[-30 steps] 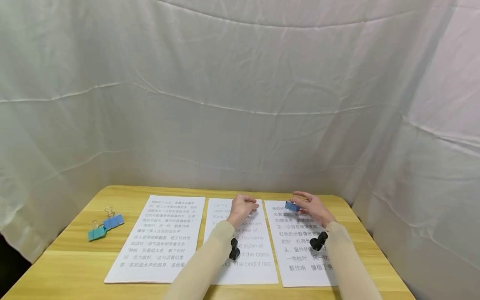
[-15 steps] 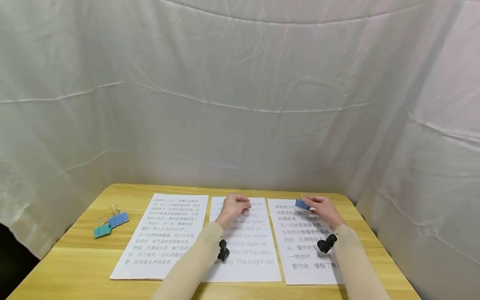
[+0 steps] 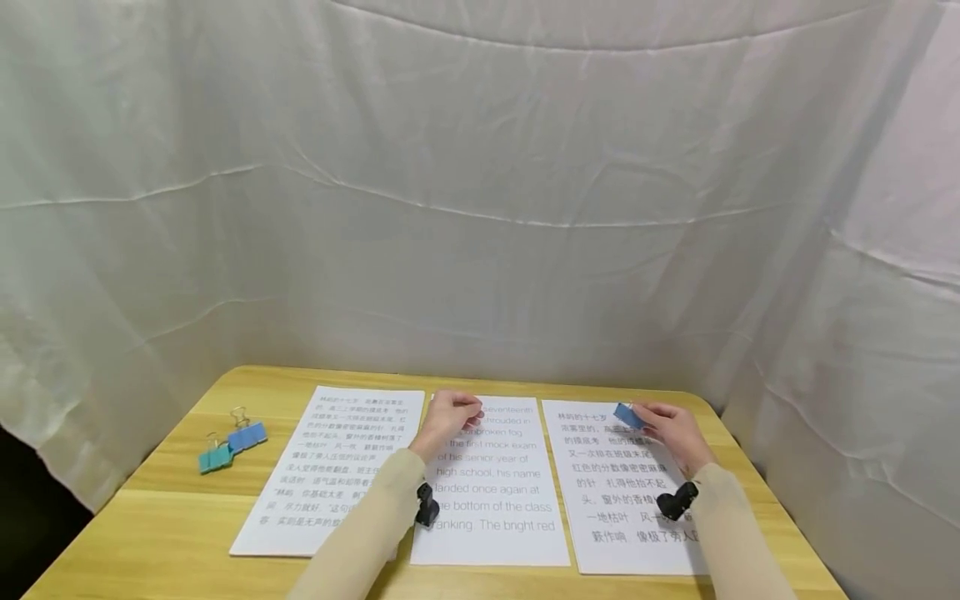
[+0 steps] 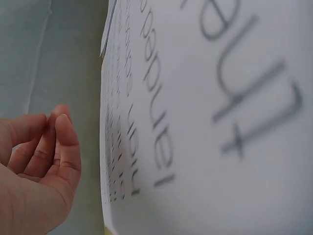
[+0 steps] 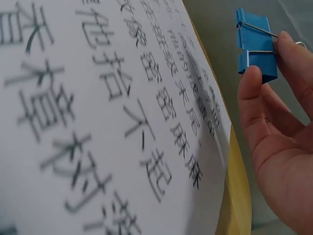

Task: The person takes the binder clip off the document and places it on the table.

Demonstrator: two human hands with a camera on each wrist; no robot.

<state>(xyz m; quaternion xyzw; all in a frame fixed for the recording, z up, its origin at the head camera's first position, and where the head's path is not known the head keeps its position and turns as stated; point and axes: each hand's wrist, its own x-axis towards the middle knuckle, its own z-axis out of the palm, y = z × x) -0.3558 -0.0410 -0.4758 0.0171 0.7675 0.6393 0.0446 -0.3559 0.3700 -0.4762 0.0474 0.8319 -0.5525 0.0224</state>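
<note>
My right hand pinches a blue binder clip between thumb and fingers, over the top of the right-hand paper stack. Seen from the right wrist, the clip shows its blue body, and its wire handles reach toward the fingertips. My left hand hovers over the upper left of the middle sheet, with nothing in it. Its fingers are loosely curled, and thumb and fingertips come close together in the left wrist view, where the left hand appears beside the printed page.
A teal binder clip and another blue binder clip lie at the table's left, touching or overlapping. Between them and the middle sheet lies a left-hand paper stack with Chinese print. A pale curtain hangs behind the wooden table.
My right hand has moved right with the blue binder clip, which has tilted. My left hand has drifted left across the middle sheet. The head view has turned slightly.
</note>
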